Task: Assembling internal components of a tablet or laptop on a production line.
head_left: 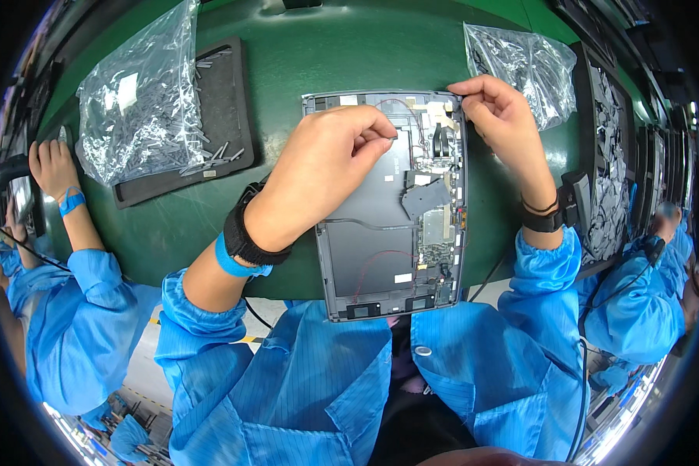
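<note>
An opened laptop base (365, 184) lies on the green bench in front of me, its dark battery, circuit board and thin red wires exposed. Over its upper part, my left hand (326, 159) is closed, thumb and forefinger pinching a small dark piece (394, 138) too small to name. My right hand (499, 109) is at the base's far right corner with its fingers bent, the forefinger touching the edge there. Whether those fingers grip anything is hidden. A dark grey angular part (426, 199) sits tilted on the circuit board.
At the left, a clear bag of small grey strips (144, 116) overlaps a black tray (229, 116). Another clear bag (520, 74) lies at the far right, beside a black tray of dark parts (607, 155). Other people's hands (54, 167) are at both sides.
</note>
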`<state>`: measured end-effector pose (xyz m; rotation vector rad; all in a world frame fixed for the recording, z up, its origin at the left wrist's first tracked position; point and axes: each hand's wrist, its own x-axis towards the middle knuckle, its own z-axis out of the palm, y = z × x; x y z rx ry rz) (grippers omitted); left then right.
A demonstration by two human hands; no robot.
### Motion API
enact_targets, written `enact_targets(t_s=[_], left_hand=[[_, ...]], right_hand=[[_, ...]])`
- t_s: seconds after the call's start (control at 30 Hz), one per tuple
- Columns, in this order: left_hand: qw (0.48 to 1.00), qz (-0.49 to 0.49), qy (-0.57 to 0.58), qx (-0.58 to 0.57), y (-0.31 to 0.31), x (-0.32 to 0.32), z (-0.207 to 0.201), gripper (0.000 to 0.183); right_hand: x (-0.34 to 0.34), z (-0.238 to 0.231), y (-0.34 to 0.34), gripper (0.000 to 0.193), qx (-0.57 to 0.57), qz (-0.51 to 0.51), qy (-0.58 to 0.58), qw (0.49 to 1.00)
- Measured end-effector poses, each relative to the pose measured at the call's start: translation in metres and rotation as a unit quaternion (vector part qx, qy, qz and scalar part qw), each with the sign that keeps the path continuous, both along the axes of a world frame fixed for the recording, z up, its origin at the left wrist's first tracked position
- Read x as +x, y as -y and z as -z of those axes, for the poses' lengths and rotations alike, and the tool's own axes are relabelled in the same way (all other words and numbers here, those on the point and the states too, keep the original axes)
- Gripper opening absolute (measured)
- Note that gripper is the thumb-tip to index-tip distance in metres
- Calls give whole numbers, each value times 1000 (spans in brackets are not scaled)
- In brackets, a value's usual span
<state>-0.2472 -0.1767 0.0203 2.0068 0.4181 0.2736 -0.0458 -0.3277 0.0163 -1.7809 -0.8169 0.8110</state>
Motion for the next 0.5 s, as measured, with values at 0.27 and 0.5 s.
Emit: enact_targets(t_s=[0.27, 0.5], left_hand=[[1000, -2, -15, -4, 0, 1, -1, 15], [1000, -8, 4, -14, 0, 0, 3, 15]], right_hand=[[-22, -7, -6, 13, -54, 5, 353, 934], [-19, -1, -10, 16, -1, 10, 397, 918]])
